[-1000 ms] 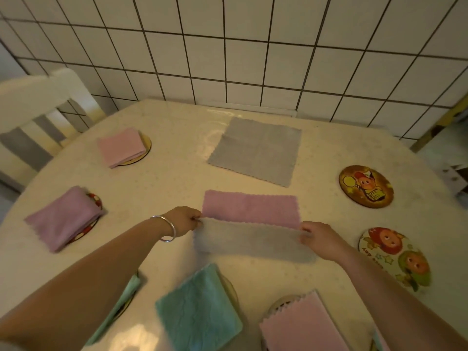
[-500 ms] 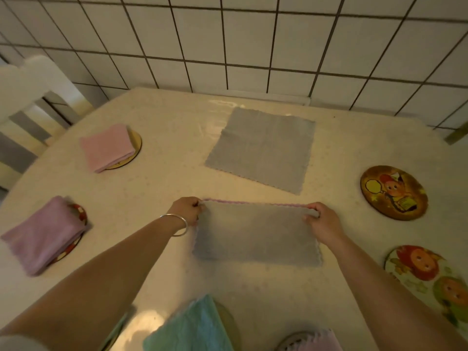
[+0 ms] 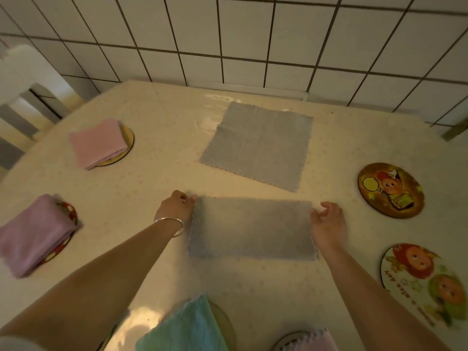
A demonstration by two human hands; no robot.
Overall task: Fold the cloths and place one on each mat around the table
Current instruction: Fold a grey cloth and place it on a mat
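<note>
A grey cloth [image 3: 250, 228], folded in half into a long strip, lies flat on the table in front of me. My left hand [image 3: 177, 207] has its fingers curled at the strip's far left corner and pinches it. At the strip's right edge my right hand [image 3: 329, 222] is loosely spread, with only the thumb touching the cloth. Another grey cloth [image 3: 258, 145] lies unfolded farther back. Two round picture mats [image 3: 391, 190] [image 3: 423, 282] on the right are bare.
A folded pink cloth [image 3: 97, 143] and a folded mauve cloth [image 3: 33, 234] each sit on a mat at the left. A teal cloth [image 3: 184, 328] and a pink cloth [image 3: 314, 342] lie on mats at the near edge. A white chair [image 3: 22, 97] stands left; a tiled wall [image 3: 253, 34] backs the table.
The near half of the cloth was carried over the pink side and laid down, so only grey shows. My right hand has let go of its corner.
</note>
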